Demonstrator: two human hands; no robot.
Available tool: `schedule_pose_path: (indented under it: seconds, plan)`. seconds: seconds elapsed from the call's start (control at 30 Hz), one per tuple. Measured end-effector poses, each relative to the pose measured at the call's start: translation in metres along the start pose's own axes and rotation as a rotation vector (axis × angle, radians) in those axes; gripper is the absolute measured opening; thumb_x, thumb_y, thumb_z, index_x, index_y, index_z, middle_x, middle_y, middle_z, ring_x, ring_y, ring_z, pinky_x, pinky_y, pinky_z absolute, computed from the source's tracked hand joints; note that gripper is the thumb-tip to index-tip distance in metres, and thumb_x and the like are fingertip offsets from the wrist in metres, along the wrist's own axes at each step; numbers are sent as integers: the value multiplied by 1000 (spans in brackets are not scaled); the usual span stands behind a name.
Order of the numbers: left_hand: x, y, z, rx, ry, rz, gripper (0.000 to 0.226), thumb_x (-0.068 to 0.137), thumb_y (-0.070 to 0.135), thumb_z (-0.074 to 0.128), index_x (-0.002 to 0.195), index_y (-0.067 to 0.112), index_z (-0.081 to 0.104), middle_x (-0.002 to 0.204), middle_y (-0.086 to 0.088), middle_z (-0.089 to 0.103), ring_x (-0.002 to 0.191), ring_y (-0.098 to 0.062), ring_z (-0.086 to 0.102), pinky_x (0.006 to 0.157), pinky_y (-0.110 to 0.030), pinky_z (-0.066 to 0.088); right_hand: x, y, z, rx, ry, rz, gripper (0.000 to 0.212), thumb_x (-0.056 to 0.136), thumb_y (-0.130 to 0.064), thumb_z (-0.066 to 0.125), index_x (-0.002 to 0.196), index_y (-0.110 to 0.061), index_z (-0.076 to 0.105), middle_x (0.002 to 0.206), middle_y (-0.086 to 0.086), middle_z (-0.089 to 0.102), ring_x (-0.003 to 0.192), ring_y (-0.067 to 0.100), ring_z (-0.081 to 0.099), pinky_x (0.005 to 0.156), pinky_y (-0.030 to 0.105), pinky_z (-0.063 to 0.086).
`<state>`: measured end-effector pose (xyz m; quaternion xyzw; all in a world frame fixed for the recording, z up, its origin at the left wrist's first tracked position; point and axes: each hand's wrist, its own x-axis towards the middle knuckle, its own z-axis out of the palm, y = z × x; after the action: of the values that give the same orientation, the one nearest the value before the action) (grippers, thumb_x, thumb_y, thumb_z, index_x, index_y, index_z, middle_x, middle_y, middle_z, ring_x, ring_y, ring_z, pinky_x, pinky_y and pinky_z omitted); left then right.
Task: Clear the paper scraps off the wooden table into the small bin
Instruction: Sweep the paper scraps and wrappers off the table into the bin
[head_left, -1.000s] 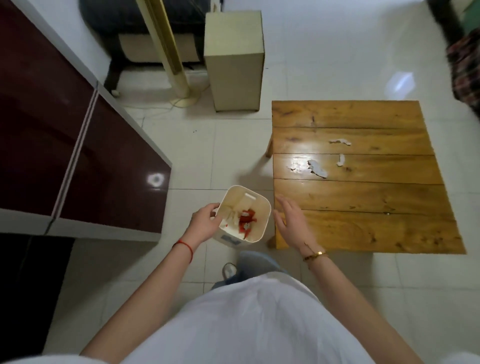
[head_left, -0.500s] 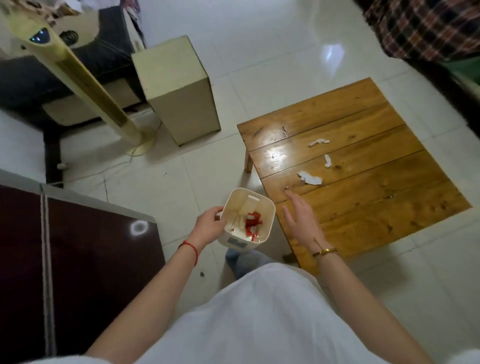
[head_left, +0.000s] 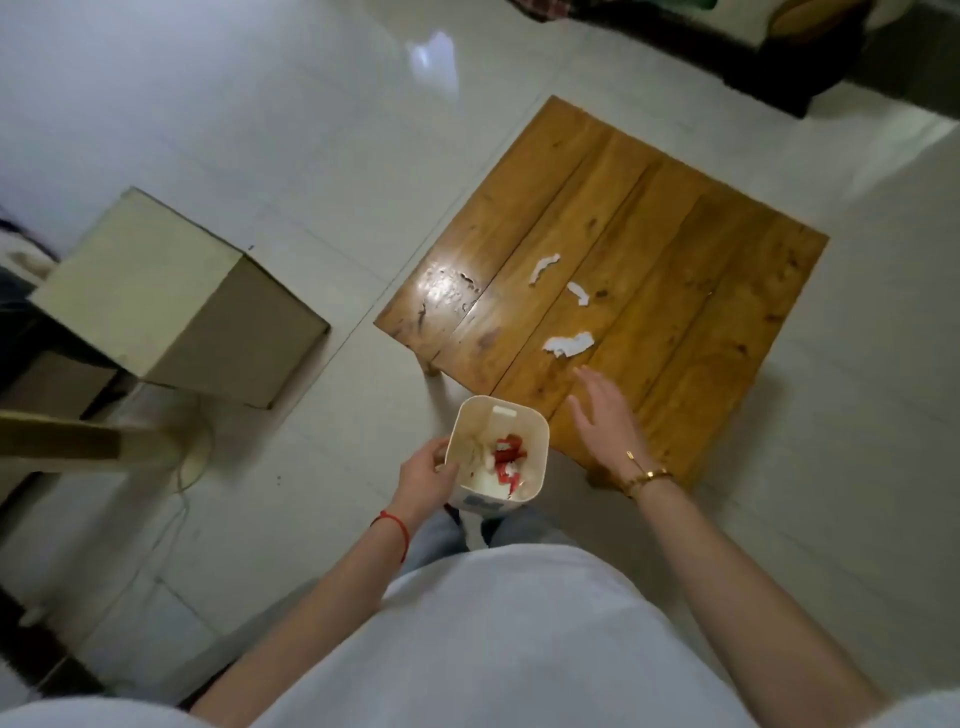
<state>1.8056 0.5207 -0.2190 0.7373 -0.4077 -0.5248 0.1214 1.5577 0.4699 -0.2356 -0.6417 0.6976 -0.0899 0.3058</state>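
Here, three torn, seemingly crumpled white paper scraps (head_left: 569, 344) beyond splayed, empty right hand (head_left: 605, 415).

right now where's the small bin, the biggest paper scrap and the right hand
small bin (head_left: 540, 431): head view, on its far right rim.
biggest paper scrap (head_left: 569, 344): head view, middle of the white piece.
right hand (head_left: 605, 415): head view, back of the open hand.

A pale cardboard box (head_left: 171, 301) stands on the glossy white tiled floor (head_left: 260, 104) at left of frame. A blurred tan pole (head_left: 57, 440) crosses the left edge below it. Dark furniture (head_left: 727, 47) fills the upper right corner.
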Motion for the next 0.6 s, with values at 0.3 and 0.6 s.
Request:
schedule_pose_path:
  seconds: [0.3,0.6]
  plan:
    - [63,-28,-20,208,-220,77,35,90,23,52,124,15,55,120,-8,64,106,-22,59,87,-27,46,13,-4,43,46,83,267,49,100,-29,43,146,-16,34,154,6,33,144,21,25,117,41,24]
    - [132,-75,5,243,-295,51,37,90,23,53,126,15,54,120,-10,63,107,-26,60,87,-34,50,54,20,89,-12,56,307,52,102,-30,38,151,-18,25,160,3,19,148,20,13,118,40,17]
